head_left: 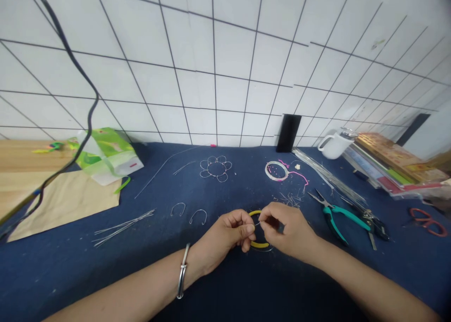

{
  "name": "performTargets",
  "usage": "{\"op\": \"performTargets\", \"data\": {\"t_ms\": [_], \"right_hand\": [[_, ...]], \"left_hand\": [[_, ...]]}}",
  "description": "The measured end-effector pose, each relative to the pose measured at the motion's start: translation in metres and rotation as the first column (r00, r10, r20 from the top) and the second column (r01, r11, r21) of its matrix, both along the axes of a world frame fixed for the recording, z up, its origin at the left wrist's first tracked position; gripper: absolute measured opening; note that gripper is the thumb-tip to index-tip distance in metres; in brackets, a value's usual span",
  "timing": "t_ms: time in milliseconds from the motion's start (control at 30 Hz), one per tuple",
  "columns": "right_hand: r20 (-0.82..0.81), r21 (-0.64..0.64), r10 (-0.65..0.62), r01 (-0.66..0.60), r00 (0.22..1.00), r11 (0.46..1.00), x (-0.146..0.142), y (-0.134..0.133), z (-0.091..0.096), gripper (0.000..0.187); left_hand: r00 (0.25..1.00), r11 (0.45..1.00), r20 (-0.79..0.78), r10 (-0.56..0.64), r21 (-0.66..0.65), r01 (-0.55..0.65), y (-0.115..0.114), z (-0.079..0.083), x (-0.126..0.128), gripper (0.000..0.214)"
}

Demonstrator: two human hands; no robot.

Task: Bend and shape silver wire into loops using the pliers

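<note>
Wire [259,223] pinched by left hand [232,230] and right hand [288,228], close together, looped flower [226,168] at eleven o'clock, teal-handled pliers [330,209] at three.

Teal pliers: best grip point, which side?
Probably the pliers' handles, from the near side with the right hand: they splay toward the person and rightward, while the slim nose points away and left. Start with the nearer handle; the other's end crowds a dark tool.
</note>
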State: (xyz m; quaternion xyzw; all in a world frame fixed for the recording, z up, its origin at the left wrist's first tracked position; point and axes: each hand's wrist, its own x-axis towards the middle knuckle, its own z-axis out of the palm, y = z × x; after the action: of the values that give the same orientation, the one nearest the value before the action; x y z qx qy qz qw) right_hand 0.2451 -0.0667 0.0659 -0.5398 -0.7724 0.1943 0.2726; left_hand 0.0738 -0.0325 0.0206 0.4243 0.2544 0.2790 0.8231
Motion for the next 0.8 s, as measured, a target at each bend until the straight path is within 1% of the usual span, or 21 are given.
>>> {"op": "performTargets", "data": {"t_ms": [133,200,367,433,500,533,633,800], "right_hand": [[0.032,-0.010,0.111,-0.111,0.993,0.994,0.0005,0.0015,0.0006,0.010],[0.035,-0.002,0.129,-0.129,0.991,0.992,0.0013,0.0017,0.0006,0.011],[0.011,0.020,0.070,-0.070,0.997,0.997,0.0040,-0.0017,0.0026,0.018],[0.020,0.058,0.040,-0.041,0.999,0.998,0.0044,-0.0035,0.0030,0.016],[0.045,0.102,0.026,-0.030,0.999,0.994,0.0044,-0.0043,0.0028,0.010],[0.058,0.126,0.025,-0.032,0.998,0.992,0.0043,-0.0043,0.0024,0.008],[0.087,0.181,0.034,-0.049,0.996,0.982,0.0045,-0.0031,0.0010,0.010],[0.109,0.177,0.084,-0.102,0.990,0.979,0.0064,-0.0013,0.0012,0.014]], "left_hand": [[1.000,1.000,-0.012,-0.011,0.021,0.012,0.0001,-0.0015,-0.0002,0.015],[1.000,1.000,-0.007,-0.014,0.012,0.014,0.0004,-0.0013,-0.0004,0.015],[1.000,1.000,0.008,0.004,-0.008,-0.004,0.0013,0.0001,-0.0006,0.016],[1.000,1.000,0.011,0.010,-0.010,-0.010,0.0013,0.0004,-0.0005,0.016],[1.000,1.000,0.010,0.012,-0.009,-0.012,0.0011,0.0004,-0.0004,0.016],[1.000,1.000,0.009,0.012,-0.006,-0.012,0.0009,0.0003,-0.0004,0.015],[1.000,1.000,0.011,0.013,0.011,-0.013,0.0007,0.0001,-0.0006,0.014],[1.000,0.999,0.007,0.009,0.047,-0.009,0.0005,0.0014,-0.0015,0.013]]}}
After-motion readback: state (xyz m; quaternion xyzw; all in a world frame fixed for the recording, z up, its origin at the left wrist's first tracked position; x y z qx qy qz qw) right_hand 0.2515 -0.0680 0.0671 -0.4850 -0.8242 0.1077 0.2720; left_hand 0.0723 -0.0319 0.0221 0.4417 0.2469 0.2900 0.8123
